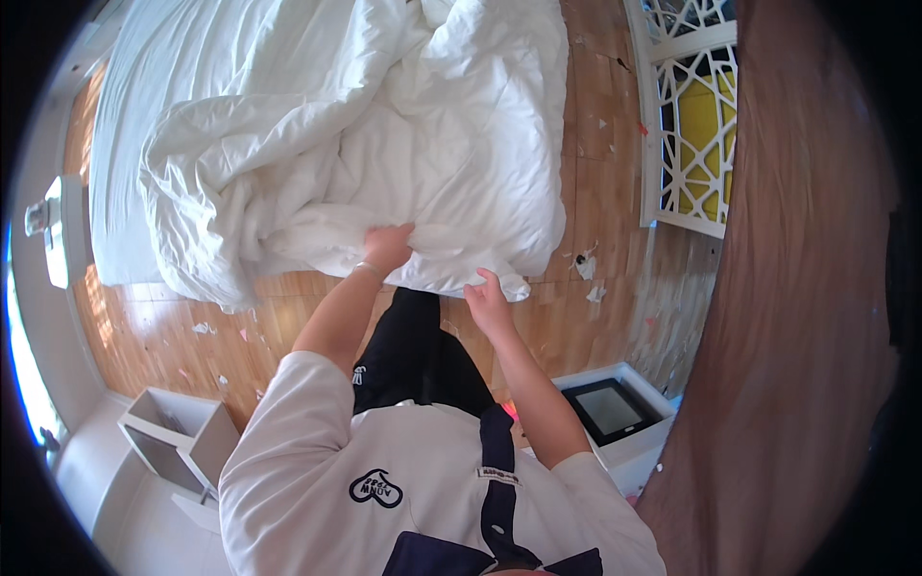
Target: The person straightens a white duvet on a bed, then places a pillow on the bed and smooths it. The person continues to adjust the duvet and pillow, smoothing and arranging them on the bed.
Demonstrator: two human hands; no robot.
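Note:
A crumpled white duvet is spread over the bed in front of me, bunched into thick folds on the left. My left hand is closed on the duvet near its front edge, gathering the fabric into creases. Further right, my right hand is against the duvet's hanging front edge, close to its right corner. Its thumb and forefinger are apart, while its other fingers are partly hidden. A smooth white sheet shows along the bed's left side.
Paper scraps litter the wooden floor. A white cabinet with a lattice front stands on the right, beside a brown curtain. Behind me are a white bedside unit on the left and a dark-screened device on the right.

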